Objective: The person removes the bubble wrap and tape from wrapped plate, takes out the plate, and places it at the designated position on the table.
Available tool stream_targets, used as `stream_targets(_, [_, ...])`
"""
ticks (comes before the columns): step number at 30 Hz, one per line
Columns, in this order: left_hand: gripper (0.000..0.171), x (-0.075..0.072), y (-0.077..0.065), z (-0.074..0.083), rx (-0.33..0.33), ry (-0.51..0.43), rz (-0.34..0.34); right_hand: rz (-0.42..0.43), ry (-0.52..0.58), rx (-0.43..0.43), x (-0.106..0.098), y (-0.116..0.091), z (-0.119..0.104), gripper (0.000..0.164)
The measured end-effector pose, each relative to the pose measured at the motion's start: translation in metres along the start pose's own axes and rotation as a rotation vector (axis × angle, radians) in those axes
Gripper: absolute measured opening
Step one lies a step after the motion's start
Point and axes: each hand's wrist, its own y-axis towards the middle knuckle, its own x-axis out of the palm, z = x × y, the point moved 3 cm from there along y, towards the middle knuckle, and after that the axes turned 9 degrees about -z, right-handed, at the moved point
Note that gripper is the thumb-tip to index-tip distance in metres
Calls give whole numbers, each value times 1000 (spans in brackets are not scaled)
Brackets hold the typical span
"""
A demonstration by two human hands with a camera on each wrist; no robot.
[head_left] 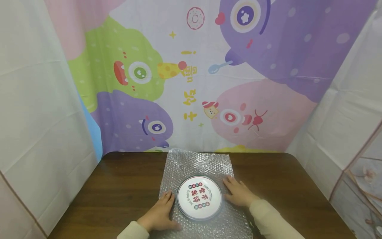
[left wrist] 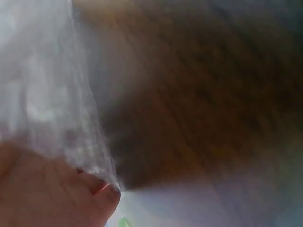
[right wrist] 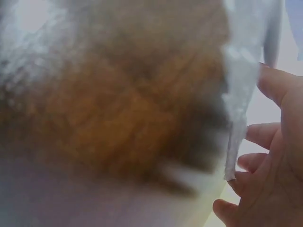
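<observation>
A round white plate (head_left: 199,212) with a thin dark rim and red and blue printed lettering lies on a sheet of bubble wrap (head_left: 197,163). At the plate's left, my left hand (head_left: 159,212) rests on the wrap, thumb and fingers apart. My right hand (head_left: 240,192) lies on the wrap at the plate's right, fingers reaching toward its rim. In the left wrist view, the left fingertips (left wrist: 111,198) meet the wrap's edge. The right wrist view has spread fingers (right wrist: 262,135) beside the edge of the wrap. Neither wrist view shows the plate.
The dark brown wooden table (head_left: 128,186) extends on both sides of the wrap. Behind it hangs a curtain (head_left: 191,132) printed with cartoon monsters. Pale sheeting (head_left: 38,99) covers the left side, and more pale sheeting (head_left: 334,116) hangs at the right.
</observation>
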Motion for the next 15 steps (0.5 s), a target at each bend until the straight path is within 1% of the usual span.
stream_targets(4, [119,0,1,1,-1,44,12,27,-4,-10,-5,1,0,63])
stream_targets(8, [118,0,1,1,-5,53,15,74,-7,-40,-13,3,-2,54])
stream_targets(11, [118,0,1,2,-6,51,13,111,58,-45,-20,4,-7,49])
stream_targets(15, [118,0,1,2,-6,51,6,169,197,-42,-27,4,-16,46])
